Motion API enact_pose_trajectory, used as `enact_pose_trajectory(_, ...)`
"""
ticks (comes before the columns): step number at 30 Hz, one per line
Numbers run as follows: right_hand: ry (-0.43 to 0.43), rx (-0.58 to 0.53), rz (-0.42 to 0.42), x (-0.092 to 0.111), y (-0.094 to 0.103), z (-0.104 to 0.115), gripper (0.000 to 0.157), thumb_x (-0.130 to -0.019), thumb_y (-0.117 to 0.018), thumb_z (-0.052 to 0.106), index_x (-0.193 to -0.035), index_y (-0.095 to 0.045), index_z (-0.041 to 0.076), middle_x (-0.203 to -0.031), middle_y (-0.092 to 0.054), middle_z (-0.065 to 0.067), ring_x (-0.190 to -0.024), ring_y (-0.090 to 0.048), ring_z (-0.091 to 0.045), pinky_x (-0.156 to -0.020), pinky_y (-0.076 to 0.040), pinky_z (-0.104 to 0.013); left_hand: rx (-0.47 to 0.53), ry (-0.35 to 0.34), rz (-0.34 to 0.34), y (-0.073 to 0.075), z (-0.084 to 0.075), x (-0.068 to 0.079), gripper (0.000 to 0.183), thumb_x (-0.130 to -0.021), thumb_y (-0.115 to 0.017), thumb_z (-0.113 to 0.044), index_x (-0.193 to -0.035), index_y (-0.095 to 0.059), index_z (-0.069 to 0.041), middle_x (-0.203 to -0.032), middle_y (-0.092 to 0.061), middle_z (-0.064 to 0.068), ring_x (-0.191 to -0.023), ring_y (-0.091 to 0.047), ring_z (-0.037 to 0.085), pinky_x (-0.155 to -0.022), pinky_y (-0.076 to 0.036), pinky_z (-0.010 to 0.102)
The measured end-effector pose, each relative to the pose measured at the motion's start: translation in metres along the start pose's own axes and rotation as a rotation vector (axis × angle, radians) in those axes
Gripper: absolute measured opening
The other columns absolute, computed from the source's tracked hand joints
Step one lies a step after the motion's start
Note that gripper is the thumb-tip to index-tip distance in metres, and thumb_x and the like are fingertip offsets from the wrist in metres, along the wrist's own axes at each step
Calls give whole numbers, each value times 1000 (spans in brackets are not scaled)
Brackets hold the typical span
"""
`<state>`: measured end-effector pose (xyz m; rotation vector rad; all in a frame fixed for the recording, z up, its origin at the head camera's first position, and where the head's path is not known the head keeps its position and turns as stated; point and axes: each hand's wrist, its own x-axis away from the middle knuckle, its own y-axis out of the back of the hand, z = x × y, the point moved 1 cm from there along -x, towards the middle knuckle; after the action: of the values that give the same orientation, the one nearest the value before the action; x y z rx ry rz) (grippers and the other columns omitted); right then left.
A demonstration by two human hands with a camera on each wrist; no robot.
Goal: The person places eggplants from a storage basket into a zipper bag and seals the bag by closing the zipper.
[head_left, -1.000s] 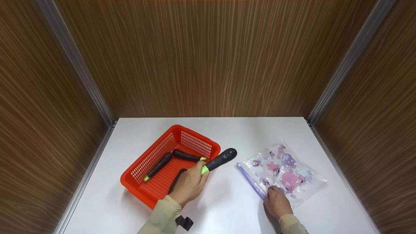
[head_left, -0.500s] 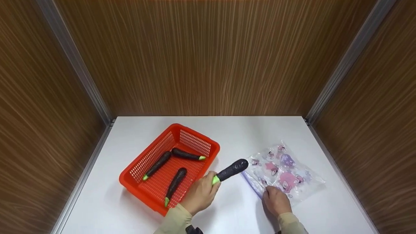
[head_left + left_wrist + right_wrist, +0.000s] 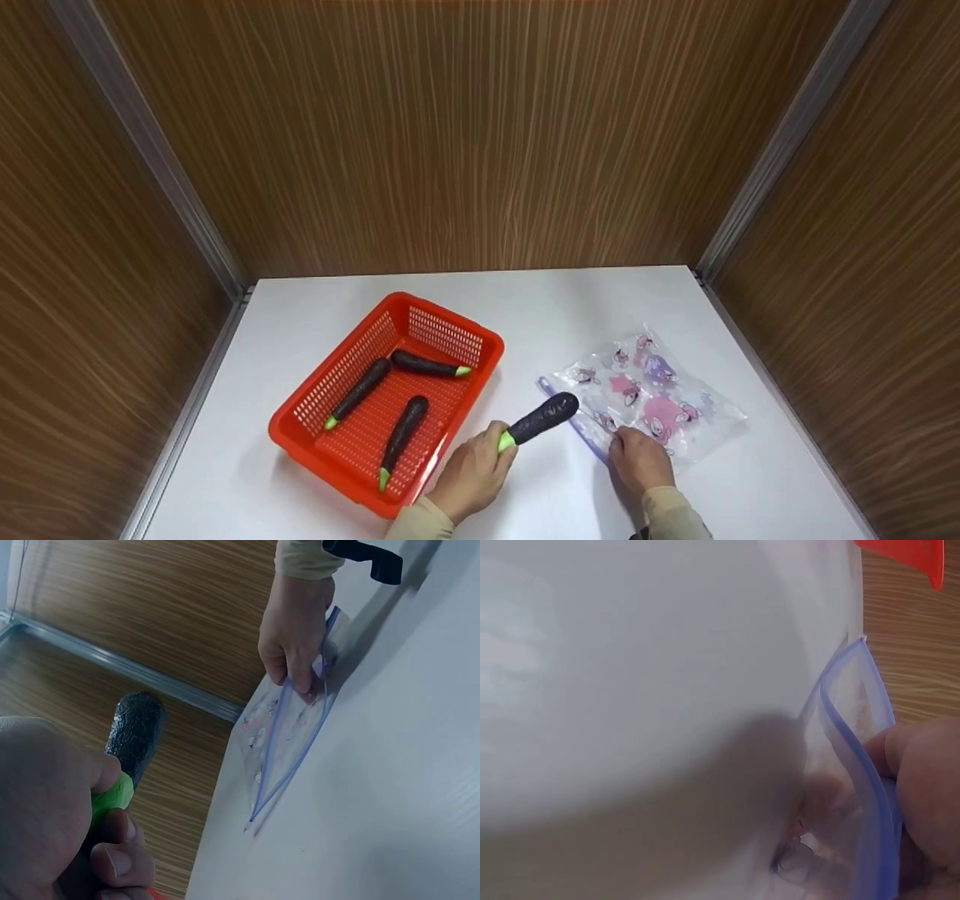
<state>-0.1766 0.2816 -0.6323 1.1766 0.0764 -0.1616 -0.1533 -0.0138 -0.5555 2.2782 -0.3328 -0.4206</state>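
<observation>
In the head view, my left hand grips a dark eggplant by its green stem end. The eggplant's round tip points away to the right and overlaps the corner of a clear zip bag printed with pink and purple figures. My right hand pinches the bag at its purple zip edge. Both wrist views show the bag's mouth parted, with the two purple zip strips standing apart. From the left wrist, the eggplant is seen held in the air, short of the bag mouth.
A red plastic basket stands on the left of the white table. Three more eggplants lie in it, among them one near its front right wall. Wood-grain panels enclose the table at the back and sides.
My left hand has carried the eggplant rightward and nearer the body, from over the basket's edge to beside the bag. The front eggplant in the basket is now uncovered. The right hand keeps its place.
</observation>
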Motion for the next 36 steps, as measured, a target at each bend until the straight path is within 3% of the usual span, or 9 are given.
enact_pose_trajectory(10, -14, -10, 17, 2, -4, 4, 7, -83, -57, 13, -77, -60, 11, -75, -61, -8, -73, -59, -33, -68, -44, -49, -1, 59, 81, -17, 4, 11, 18, -92, -51, -30, -101, -50, -14, -71, -45, -11, -62, -44, 5, -54, -37, 25)
enact_pose_trajectory(20, 8, 0, -5, -4, 0, 5, 10, -83, -57, 14, -73, -56, 12, -75, -60, -7, -72, -58, -33, -68, -43, -49, -28, 45, 68, -25, 11, 13, 16, -92, -53, -29, -99, -50, -14, -70, -45, -11, -61, -44, 5, -53, -36, 24)
enact_pose_trajectory(27, 3, 23, 38, -5, 0, 0, 20, -83, -56, 14, -65, -48, 15, -65, -52, -2, -59, -51, -25, -58, -40, -46, -26, 44, 78, -33, 14, 16, 17, -91, -53, -28, -98, -51, -13, -67, -44, -11, -57, -42, 5, -49, -34, 24)
enact_pose_trajectory(36, 5, 18, -19, 0, -2, -7, 17, -83, -57, 17, -68, -50, 14, -67, -56, -4, -64, -55, -31, -61, -41, -48, -31, 65, 69, -44, 17, 22, 15, -90, -54, -29, -89, -47, -15, -65, -43, -10, -55, -42, 7, -48, -33, 26)
